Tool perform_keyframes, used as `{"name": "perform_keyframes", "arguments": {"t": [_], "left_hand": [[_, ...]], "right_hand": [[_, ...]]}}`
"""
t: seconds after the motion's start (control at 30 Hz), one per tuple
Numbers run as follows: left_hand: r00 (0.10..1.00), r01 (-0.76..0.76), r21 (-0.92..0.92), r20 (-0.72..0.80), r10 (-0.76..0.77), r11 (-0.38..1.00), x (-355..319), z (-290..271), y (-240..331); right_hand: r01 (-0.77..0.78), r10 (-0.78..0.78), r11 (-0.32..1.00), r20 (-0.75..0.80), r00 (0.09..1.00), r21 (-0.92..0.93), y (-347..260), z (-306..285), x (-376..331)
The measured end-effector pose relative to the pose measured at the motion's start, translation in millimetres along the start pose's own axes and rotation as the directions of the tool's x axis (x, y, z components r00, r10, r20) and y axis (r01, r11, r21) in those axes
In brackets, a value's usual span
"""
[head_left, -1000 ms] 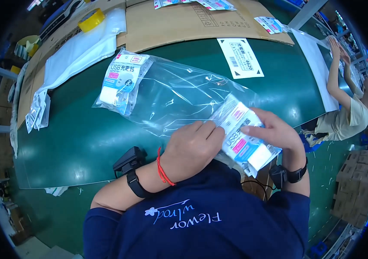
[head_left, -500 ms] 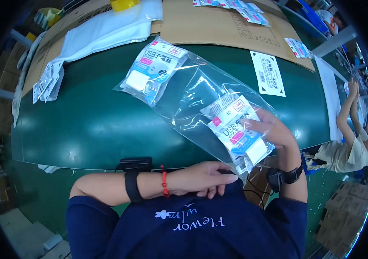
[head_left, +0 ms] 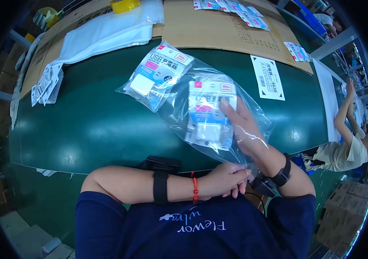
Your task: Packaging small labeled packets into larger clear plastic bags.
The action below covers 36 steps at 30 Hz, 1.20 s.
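A long clear plastic bag (head_left: 173,110) lies across the green table in front of me. At its far left end sits a stack of white, pink and blue charger packs (head_left: 157,71). My right hand (head_left: 246,129) reaches into the near right end, fingers and thumb closed on a second stack of charger packs (head_left: 210,108); film covers part of the hand and wrist. Close to my body, my left hand (head_left: 225,180) pinches the bag's edge below my right wrist. Its fingers are curled and partly overlap one another.
Flattened cardboard (head_left: 184,26) lines the table's far side, bearing a pile of clear bags (head_left: 106,36), a yellow tape roll (head_left: 125,5) and more charger packs (head_left: 253,19). A printed white label (head_left: 267,77) lies at right. Several white cards (head_left: 49,84) lie left. Another person (head_left: 343,138) works at far right.
My right hand has moved left and away from me, carrying the second stack deeper into the bag and turning it more upright. My left hand has shifted right along with the bag's edge.
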State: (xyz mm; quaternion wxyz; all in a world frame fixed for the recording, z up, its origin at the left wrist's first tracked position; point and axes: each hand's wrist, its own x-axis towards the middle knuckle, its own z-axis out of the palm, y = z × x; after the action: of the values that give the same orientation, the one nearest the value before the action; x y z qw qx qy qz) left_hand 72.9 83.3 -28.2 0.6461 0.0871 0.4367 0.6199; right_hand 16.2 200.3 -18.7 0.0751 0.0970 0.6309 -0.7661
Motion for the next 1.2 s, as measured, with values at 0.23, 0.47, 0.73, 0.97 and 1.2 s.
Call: {"name": "perform_keyframes", "arguments": {"t": [0.23, 0.47, 0.73, 0.97, 1.2], "left_hand": [[0.999, 0.024, 0.007, 0.034, -0.024, 1.0, -11.6, -7.0, 5.8], [0.999, 0.015, 0.083, 0.043, -0.018, 0.996, -8.5, -7.3, -2.6], [0.996, 0.012, 0.218, 0.084, -0.031, 0.976, -6.3, -7.5, -4.8], [0.954, -0.25, 0.447, 0.265, 0.139, 0.859, -57.1, -32.7, 47.0], [0.577, -0.568, 0.497, -0.327, 0.748, 0.656, -95.1, -72.0, 87.7]], "right_hand": [[-0.329, 0.378, 0.902, 0.141, 0.915, -0.279, -34.6, -38.5, -11.1], [-0.514, 0.522, 0.853, 0.163, 0.837, -0.091, -15.4, -8.2, -12.3], [-0.432, 0.391, 0.883, 0.222, 0.893, 0.183, -1.2, 22.9, 2.4], [-0.308, 0.32, 0.947, 0.337, 0.886, -0.09, -26.9, -34.2, -15.7], [-0.07, 0.407, 0.775, 0.41, 0.816, -0.628, -114.3, -155.1, 22.2]]}}
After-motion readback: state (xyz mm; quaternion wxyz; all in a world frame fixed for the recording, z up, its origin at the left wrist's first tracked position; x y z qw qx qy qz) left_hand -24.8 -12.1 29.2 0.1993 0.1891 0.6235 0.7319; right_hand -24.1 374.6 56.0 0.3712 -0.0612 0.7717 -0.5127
